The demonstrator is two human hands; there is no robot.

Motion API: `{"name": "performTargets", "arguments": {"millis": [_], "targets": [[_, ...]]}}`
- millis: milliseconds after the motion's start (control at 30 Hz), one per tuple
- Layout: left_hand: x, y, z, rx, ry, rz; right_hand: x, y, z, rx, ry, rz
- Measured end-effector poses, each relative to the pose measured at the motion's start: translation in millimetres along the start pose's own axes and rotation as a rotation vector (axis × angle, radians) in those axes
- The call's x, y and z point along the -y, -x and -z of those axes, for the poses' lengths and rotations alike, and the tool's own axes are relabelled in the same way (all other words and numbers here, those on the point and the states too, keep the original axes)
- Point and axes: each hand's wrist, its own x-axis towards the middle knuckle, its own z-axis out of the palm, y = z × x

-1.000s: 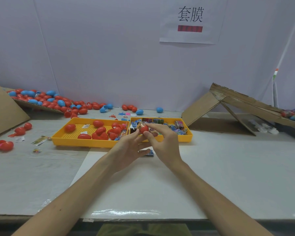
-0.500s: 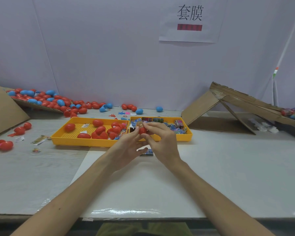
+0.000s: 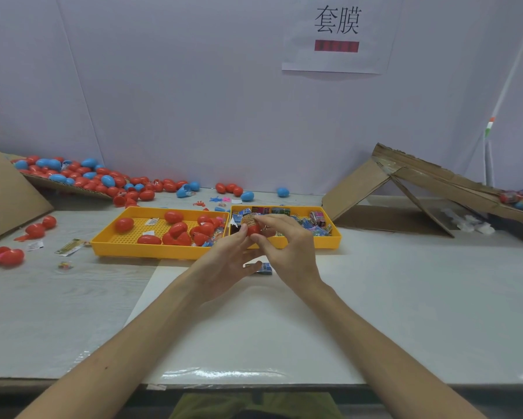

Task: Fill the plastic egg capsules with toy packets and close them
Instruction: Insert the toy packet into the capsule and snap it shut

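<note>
Red egg half (image 3: 253,230), held over the front rim of the packet tray (image 3: 329,241), takes a toy packet (image 3: 249,219) poking from its mouth. Its long axis looks near upright, opening up. Left hand (image 3: 224,261) pinches the shell, and the fingers of the right hand (image 3: 287,252) curl on the packet. Next, likely: push it home, then cap.

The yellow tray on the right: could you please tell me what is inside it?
Colourful toy packets lie in the tray. The left hand and right hand hold a red egg in front, hiding its near left part.
</note>
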Motion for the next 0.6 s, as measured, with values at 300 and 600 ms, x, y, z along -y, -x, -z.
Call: {"name": "performTargets", "arguments": {"millis": [300, 600], "targets": [[-0.1, 1.1, 4.1, 0.058, -0.009, 0.003, 1.0, 0.2, 2.2, -0.033, -0.028, -0.039], [1.0, -2.5, 4.2, 0.001, -0.016, -0.037, -0.1, -0.2, 2.0, -0.023, -0.017, 0.031]]}}
